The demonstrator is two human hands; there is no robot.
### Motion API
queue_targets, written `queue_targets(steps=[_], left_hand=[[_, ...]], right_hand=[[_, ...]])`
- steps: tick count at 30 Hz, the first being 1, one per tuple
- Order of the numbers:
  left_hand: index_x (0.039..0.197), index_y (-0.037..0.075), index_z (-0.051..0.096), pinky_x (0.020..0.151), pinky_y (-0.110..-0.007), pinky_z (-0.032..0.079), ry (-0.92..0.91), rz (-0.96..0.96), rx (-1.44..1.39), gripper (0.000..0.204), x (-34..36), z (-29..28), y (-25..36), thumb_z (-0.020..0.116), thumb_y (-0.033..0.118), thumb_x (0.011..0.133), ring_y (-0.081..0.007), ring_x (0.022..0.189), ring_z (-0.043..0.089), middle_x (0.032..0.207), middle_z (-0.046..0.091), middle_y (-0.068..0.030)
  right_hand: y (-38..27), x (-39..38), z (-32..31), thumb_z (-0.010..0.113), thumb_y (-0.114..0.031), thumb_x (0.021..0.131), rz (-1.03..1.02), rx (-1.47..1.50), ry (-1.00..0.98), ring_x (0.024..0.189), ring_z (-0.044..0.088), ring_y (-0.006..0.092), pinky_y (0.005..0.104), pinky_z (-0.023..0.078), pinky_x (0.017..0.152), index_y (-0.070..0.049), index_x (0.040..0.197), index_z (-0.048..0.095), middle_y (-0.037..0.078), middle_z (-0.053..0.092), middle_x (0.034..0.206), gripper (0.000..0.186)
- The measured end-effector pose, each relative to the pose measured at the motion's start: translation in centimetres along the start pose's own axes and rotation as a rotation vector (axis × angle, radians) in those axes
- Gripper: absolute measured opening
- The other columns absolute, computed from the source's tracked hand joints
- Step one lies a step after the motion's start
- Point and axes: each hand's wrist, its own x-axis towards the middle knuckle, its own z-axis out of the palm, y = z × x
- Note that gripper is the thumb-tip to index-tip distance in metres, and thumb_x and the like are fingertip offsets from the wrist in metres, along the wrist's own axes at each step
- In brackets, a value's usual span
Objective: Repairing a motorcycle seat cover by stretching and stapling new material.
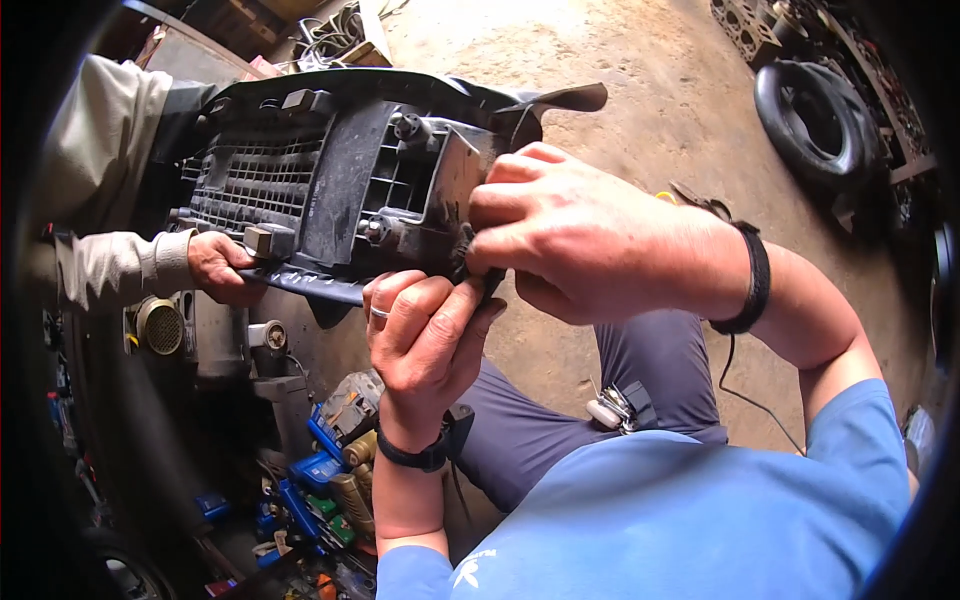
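A black motorcycle seat (338, 195) is held underside up in front of me, showing ribbed plastic, bolts and block-shaped bumpers. My left hand (415, 330), with a ring and a dark wristband, is closed around the seat's near edge. Just right of it, my right hand (590, 235) has its fingers curled and pinched on dark cover material at the seat's right end. The fingertips partly hide that material. A loose flap of the black cover (572, 99) sticks out beyond the far right corner. Another person's hand (220, 268) grips the seat's near left edge.
The other person's light sleeve (130, 265) reaches in from the left. Blue bottles (318, 468) and mixed parts crowd the lower left. A black inner tube (820, 125) lies at the far right beside shelving. Coiled cables (332, 38) sit at the back on the concrete floor (640, 90).
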Motion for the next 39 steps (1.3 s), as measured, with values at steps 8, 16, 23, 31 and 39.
queue_targets(steps=[8,16,23,31,39], left_hand=[[0.112,0.003,0.082,0.087,-0.044,0.048,-0.184,-0.009,-0.003,0.034,1.4,-0.8,0.8,0.093,0.009,0.080,-0.0283,0.093,0.065,0.097,0.070,-0.0072],[0.114,-0.004,0.082,0.100,-0.050,0.053,-0.262,-0.136,0.053,0.034,1.6,-0.8,2.0,0.085,-0.006,0.080,-0.0380,0.106,0.067,0.105,0.073,-0.0169],[0.114,-0.003,0.082,0.103,-0.054,0.050,-0.257,-0.186,0.116,0.032,0.1,-1.8,1.4,0.089,0.009,0.085,-0.0382,0.106,0.064,0.104,0.070,-0.0157],[0.108,0.003,0.085,0.093,-0.045,0.051,-0.250,-0.181,0.024,0.038,1.8,0.8,2.5,0.098,0.013,0.073,-0.0325,0.097,0.064,0.096,0.071,-0.0099],[0.116,-0.003,0.081,0.099,-0.052,0.050,-0.281,-0.174,0.084,0.036,1.3,-1.1,1.4,0.090,0.013,0.085,-0.0371,0.101,0.063,0.101,0.070,-0.0153]], right_hand=[[3.4,-3.5,-1.6,0.068,0.011,0.083,-0.044,0.273,0.292,0.129,0.068,0.0386,0.0482,0.055,0.111,-0.007,0.124,0.078,0.016,0.071,0.135,0.046],[9.6,-20.9,3.1,0.073,-0.004,0.097,0.830,0.223,0.389,0.094,0.076,0.0299,0.0411,0.062,0.085,-0.005,0.125,0.078,0.014,0.078,0.102,0.028],[10.9,-40.1,22.3,0.077,-0.011,0.088,0.996,-0.032,-0.260,0.123,0.067,0.0443,0.0527,0.057,0.107,0.005,0.147,0.059,0.025,0.069,0.128,0.064],[7.8,-43.6,28.7,0.091,-0.019,0.082,1.076,-0.199,-0.257,0.116,0.070,0.0410,0.0517,0.057,0.102,0.010,0.146,0.057,0.024,0.072,0.120,0.079],[20.7,-41.2,24.1,0.082,-0.028,0.086,1.182,0.284,-0.539,0.124,0.072,0.0413,0.0497,0.059,0.105,-0.002,0.144,0.066,0.025,0.077,0.128,0.066]])
